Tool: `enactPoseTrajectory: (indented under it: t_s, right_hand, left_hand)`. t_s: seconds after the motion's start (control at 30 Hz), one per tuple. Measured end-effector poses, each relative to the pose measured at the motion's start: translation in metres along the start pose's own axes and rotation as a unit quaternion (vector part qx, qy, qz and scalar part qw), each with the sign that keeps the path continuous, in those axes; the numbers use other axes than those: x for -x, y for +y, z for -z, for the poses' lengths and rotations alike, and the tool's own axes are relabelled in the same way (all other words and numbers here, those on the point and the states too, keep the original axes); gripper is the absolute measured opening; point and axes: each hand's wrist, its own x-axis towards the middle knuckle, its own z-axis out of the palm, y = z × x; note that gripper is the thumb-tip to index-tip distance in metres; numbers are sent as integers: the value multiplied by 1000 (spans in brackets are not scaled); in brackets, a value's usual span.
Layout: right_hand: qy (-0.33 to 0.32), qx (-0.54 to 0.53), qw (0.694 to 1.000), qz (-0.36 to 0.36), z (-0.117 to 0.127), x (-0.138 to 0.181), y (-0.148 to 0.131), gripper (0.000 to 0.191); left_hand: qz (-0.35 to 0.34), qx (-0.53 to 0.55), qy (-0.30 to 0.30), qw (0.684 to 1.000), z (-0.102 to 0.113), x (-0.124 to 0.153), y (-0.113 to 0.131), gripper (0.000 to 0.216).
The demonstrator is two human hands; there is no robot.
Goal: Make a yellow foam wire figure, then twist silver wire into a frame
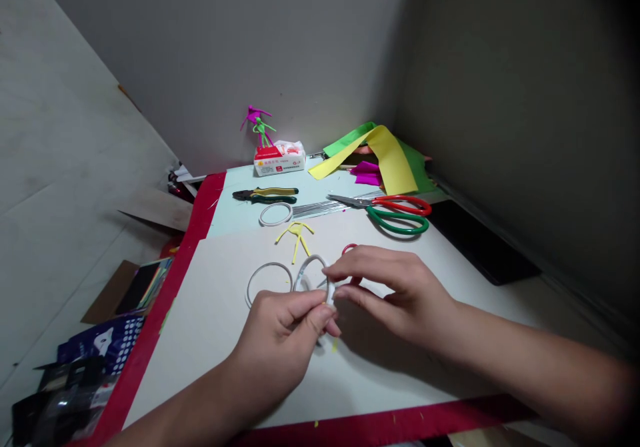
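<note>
Low over the table, my left hand (293, 330) pinches the lower edge of a narrow white ring (306, 264), which looks like a thin tape roll. The thumb and fingers of my right hand (387, 283) close on the same ring's right side. Another pale ring (250, 279) lies flat just behind my left hand, partly covered by it. Beyond the held ring rests a small yellow stick figure (297, 235) made of bent wire or strip. Red loop handles (349, 248) show behind my right fingers; most of that item is hidden.
Farther back lie pliers (267, 195), a white ring (276, 214), thin wires (320, 208) and red-and-green-handled scissors (395, 213). A tissue pack (279, 161) with two figures, yellow ribbon (395, 157) and green ribbon stand by the wall. A black phone-like slab (483, 243) lies right.
</note>
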Motion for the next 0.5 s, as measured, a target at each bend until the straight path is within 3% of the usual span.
enactPoseTrajectory:
  t_s: [0.23, 0.5]
  right_hand:
    - [12, -24, 999, 20, -3, 2, 3, 12]
    - [-25, -47, 994, -100, -1, -3, -5, 12]
  left_hand:
    - [-48, -49, 17, 997, -2, -1, -6, 31]
    - [-102, -76, 32, 991, -2, 0, -10, 29]
